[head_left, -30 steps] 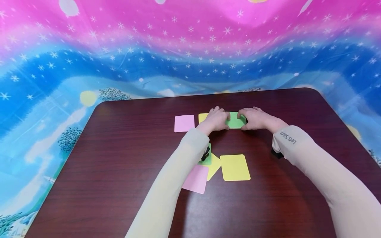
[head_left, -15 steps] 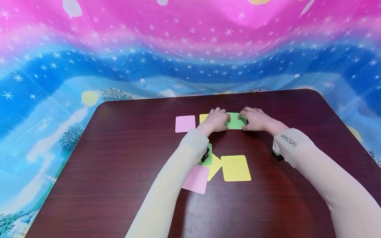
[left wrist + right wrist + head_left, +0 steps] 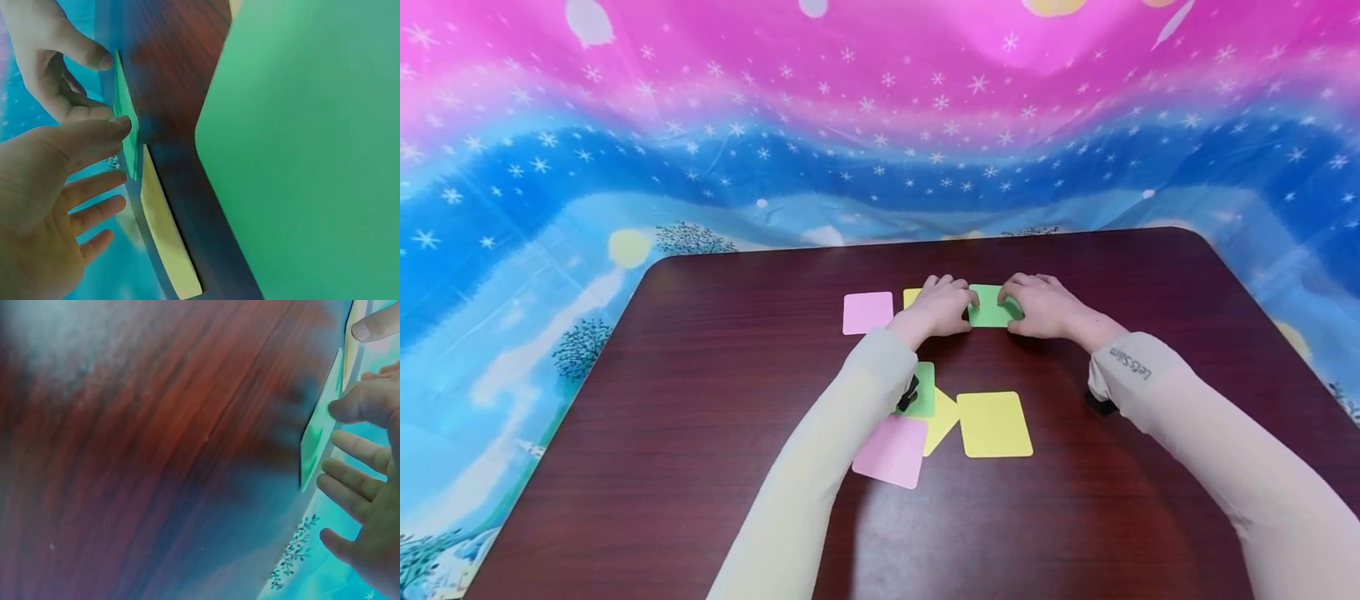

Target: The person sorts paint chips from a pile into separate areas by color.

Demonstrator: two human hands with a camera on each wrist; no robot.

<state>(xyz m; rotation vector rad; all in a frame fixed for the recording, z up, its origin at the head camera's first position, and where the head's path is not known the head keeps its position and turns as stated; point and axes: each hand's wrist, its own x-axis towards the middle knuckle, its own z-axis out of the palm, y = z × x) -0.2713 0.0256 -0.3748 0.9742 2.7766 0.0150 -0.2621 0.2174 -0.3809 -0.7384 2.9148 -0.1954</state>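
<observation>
A green square card lies on the dark red-brown table between my two hands, near the far side. My left hand is at its left edge, with thumb and fingers loosely spread in the left wrist view; it partly covers a yellow card. At the green card's right side is my right hand, one fingertip over the card's surface. The right wrist view shows its other fingers spread apart beside the card. A pink card lies left of the yellow one.
Closer to me are another yellow card and an overlapping group: a pink card, a yellow card and a green card partly behind my left sleeve. A patterned cloth hangs behind the table.
My left hand has eased slightly left, off the green card's left edge. The left forearm has shifted left, uncovering more of the near pink card. The right hand has barely moved.
</observation>
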